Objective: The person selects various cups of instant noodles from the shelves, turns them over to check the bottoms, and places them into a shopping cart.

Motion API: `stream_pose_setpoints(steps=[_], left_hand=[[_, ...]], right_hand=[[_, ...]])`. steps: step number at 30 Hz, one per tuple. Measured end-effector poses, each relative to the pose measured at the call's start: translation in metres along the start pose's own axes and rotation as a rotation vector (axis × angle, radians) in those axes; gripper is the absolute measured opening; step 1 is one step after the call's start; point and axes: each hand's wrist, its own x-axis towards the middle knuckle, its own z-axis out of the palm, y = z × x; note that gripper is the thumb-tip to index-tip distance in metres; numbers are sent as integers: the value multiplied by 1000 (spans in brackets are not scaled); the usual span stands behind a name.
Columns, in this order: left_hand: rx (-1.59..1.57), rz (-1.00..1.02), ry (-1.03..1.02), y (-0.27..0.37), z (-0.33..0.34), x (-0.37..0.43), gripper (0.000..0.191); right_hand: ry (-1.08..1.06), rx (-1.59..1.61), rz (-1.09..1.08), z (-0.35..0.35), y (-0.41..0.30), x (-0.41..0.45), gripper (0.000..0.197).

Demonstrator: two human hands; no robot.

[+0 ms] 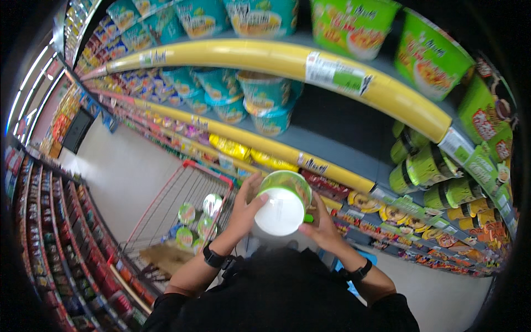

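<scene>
Between both hands, in front of my chest, is a green instant noodle bowl (286, 182), tilted so that its round white end (280, 211) faces up towards me. My left hand (247, 205) grips its left side, the thumb lying near the edge of the white end. On the right side my right hand (323, 226) holds it, thumb at the lower rim and fingers behind. A small bright green piece shows beside the right thumb. The fingertips behind the bowl are partly hidden.
A wire shopping cart (182, 164) with red edging stands at the left, holding several round tubs (184, 237) and a brown item (166, 257). Ahead, yellow-edged shelves (257, 54) carry teal noodle tubs (265, 91) and green ones (352, 25). Another stocked shelf (74, 232) runs along the far left.
</scene>
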Motion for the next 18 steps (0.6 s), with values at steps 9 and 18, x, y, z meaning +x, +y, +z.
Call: stream_pose_setpoints(steps=[9,18], left_hand=[[79,-436,-49,-50,-7,-54,84],[1,-368,-160,-75,-3,-82,100]], right_hand=[[75,83,19,-6,16,25,87],[-136,30,-72,-18,6,37,86]])
